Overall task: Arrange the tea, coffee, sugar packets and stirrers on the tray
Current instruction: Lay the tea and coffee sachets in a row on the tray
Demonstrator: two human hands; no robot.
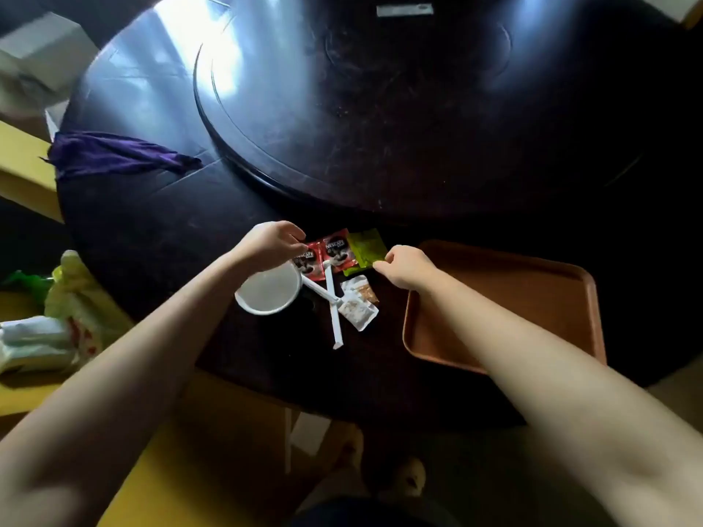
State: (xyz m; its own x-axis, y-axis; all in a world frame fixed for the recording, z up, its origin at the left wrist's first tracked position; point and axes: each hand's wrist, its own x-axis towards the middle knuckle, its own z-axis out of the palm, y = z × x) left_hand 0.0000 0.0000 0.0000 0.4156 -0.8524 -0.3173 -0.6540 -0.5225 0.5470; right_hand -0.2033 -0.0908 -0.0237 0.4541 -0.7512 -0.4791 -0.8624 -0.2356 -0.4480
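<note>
Two red coffee packets (pixel 336 251) lie side by side on the dark table, with green tea packets (pixel 364 247) just to their right. My left hand (pixel 272 239) pinches the upper left corner of the left coffee packet (pixel 306 260). My right hand (pixel 405 266) pinches the lower right edge of the green tea packets. Two white wrapped stirrers (pixel 331 298) lie crossed below the packets. Clear sugar packets (pixel 357 302) lie beside them. The brown tray (pixel 532 294) sits to the right with nothing on it.
A white paper cup (pixel 268 292) stands by my left wrist. A large dark turntable (pixel 380 108) fills the table's middle. A purple cloth (pixel 114 154) hangs over the left edge. Plastic bags (pixel 57 329) lie on a yellow surface at the left.
</note>
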